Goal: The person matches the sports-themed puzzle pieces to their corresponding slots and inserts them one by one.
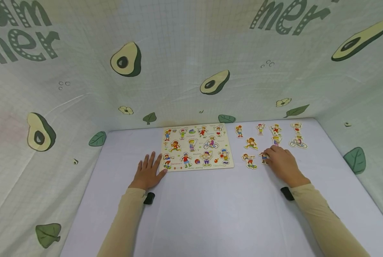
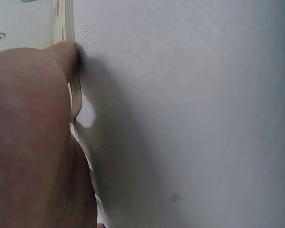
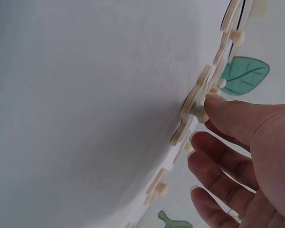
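Observation:
A wooden puzzle board printed with children playing sports lies on the white table. My left hand rests flat with fingers spread beside its lower left corner, the thumb touching the edge. In the left wrist view, the thumb lies against the board's side. To the right of the board, my right hand pinches a puzzle piece by its small knob. The right wrist view shows that piece on edge, thumb and forefinger at the knob, other fingers loosely curled.
Several loose puzzle pieces lie around the right hand, among them a skateboarder, a runner and a cyclist. Behind the table hangs a cloth printed with avocados and leaves, which also encloses both sides.

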The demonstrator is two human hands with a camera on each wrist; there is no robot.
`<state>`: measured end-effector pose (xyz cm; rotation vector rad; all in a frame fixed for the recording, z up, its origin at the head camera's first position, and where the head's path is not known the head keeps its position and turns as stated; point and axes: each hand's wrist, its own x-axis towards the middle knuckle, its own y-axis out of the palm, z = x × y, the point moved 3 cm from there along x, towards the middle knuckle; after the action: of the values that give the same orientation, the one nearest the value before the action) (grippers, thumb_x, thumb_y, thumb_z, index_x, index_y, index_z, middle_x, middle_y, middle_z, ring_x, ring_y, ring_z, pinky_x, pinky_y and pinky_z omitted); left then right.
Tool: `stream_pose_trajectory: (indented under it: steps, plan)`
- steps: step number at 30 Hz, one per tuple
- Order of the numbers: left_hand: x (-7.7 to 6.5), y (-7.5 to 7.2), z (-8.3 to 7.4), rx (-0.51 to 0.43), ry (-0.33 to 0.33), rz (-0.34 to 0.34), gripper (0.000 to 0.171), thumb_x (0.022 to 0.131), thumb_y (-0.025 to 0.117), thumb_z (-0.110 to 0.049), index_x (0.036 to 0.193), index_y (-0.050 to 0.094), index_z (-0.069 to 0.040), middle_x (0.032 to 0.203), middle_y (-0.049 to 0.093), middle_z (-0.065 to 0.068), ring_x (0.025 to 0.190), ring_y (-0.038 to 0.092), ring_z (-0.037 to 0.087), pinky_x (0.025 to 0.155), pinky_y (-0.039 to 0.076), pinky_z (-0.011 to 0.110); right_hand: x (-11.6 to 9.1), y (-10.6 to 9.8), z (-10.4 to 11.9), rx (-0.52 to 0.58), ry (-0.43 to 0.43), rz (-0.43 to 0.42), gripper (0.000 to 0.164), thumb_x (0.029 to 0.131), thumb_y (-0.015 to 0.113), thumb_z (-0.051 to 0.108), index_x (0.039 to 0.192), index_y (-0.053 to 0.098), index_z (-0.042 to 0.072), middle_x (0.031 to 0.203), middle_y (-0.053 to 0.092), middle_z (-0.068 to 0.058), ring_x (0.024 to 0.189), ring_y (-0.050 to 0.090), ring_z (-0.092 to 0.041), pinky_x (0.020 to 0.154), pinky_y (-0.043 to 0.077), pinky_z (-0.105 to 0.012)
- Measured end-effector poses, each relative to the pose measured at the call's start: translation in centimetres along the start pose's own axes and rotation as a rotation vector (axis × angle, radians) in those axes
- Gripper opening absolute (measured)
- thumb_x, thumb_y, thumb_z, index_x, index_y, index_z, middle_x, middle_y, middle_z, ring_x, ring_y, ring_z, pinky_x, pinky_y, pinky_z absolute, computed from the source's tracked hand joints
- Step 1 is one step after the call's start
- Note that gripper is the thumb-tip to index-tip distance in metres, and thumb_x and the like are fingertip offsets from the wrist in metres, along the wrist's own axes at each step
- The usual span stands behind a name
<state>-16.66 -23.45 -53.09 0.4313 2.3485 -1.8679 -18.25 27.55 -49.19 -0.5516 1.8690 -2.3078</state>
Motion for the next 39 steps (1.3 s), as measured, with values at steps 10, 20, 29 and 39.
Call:
stream_pose_trajectory:
  steps: [10, 20, 29, 39]
  plan:
    - [-0.1, -0.1, -0.2, 0.002, -0.002, 0.001, 0.079, 0.109, 0.048, -0.051, 0.17, 0.018, -0.011, 0.177, 0.004, 0.022, 0.162, 0.001, 0.048, 0.128, 0.004, 0.066, 0.9, 0.4, -0.6, 0.023, 0.029, 0.057, 0.013, 0.094, 0.078, 0.006, 0.105, 0.073, -0.001, 0.092, 0.068, -0.012, 0.089, 0.067, -0.035, 0.073, 0.05, -0.054]
    - [-0.5, -0.6, -0.7, -0.002, -0.011, 0.012, 0.078, 0.109, 0.05, -0.049, 0.17, 0.021, -0.009, 0.177, 0.005, 0.022, 0.162, 0.002, 0.048, 0.129, 0.004, 0.065, 1.6, 0.6, -0.6, 0.026, 0.04, 0.109, 0.008, 0.097, 0.075, 0.006, 0.099, 0.07, 0.001, 0.083, 0.062, -0.006, 0.081, 0.062, -0.028, 0.072, 0.049, -0.052]
    - [-0.4, -0.5, -0.7, 0.0, -0.017, 0.021, 0.078, 0.109, 0.049, -0.048, 0.17, 0.019, -0.01, 0.177, 0.003, 0.022, 0.162, 0.0, 0.047, 0.129, 0.003, 0.064, 1.7, 0.4, -0.1, 0.012, 0.05, 0.133, 0.013, 0.1, 0.072, 0.006, 0.107, 0.068, -0.003, 0.095, 0.066, -0.013, 0.091, 0.064, -0.033, 0.078, 0.052, -0.055]
    - [-0.2, -0.2, -0.2, 0.006, -0.004, 0.006, 0.079, 0.11, 0.045, -0.052, 0.171, 0.017, -0.012, 0.177, 0.002, 0.02, 0.162, -0.001, 0.046, 0.129, 0.003, 0.064, 2.6, -0.6, 2.6, 0.036, -0.03, 0.027, 0.012, 0.098, 0.074, 0.005, 0.104, 0.068, -0.003, 0.094, 0.066, -0.013, 0.089, 0.065, -0.035, 0.077, 0.053, -0.054]
